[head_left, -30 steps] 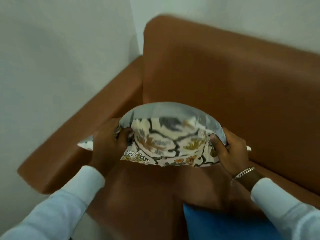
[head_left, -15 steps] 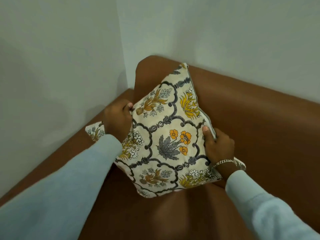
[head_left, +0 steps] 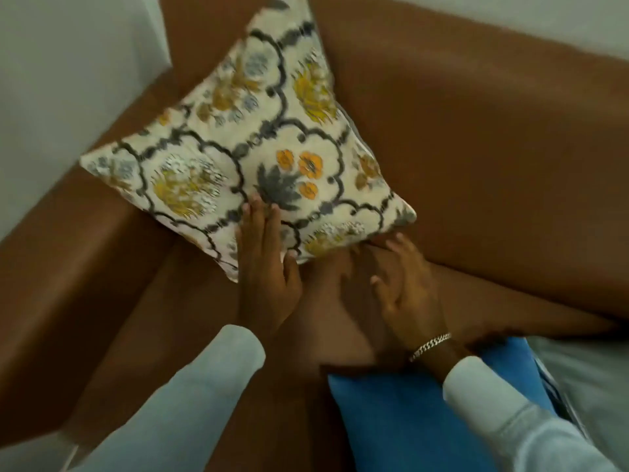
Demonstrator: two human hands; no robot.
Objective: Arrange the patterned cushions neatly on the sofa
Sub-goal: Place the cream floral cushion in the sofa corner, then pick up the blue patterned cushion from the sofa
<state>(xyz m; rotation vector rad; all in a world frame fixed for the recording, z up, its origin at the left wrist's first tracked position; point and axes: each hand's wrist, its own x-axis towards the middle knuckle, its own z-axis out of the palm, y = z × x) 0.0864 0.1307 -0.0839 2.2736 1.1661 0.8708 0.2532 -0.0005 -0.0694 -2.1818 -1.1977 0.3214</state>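
A cream cushion (head_left: 258,144) with grey scrollwork and yellow and orange flowers leans in the left corner of the brown sofa (head_left: 476,158), set on one corner like a diamond against backrest and armrest. My left hand (head_left: 263,264) lies flat with spread fingers on the cushion's lower front corner. My right hand (head_left: 405,287), with a silver bracelet at the wrist, hovers open just below the cushion's right corner, over the seat, holding nothing. The image is motion-blurred.
A blue cushion (head_left: 425,417) lies on the seat at the bottom right, with a grey one (head_left: 585,376) beside it. The sofa's left armrest (head_left: 68,240) runs along a white wall (head_left: 61,63).
Both hands have let go of the cushion's sides. The cushion now rests in the sofa corner, and my hands have dropped to its lower edge.
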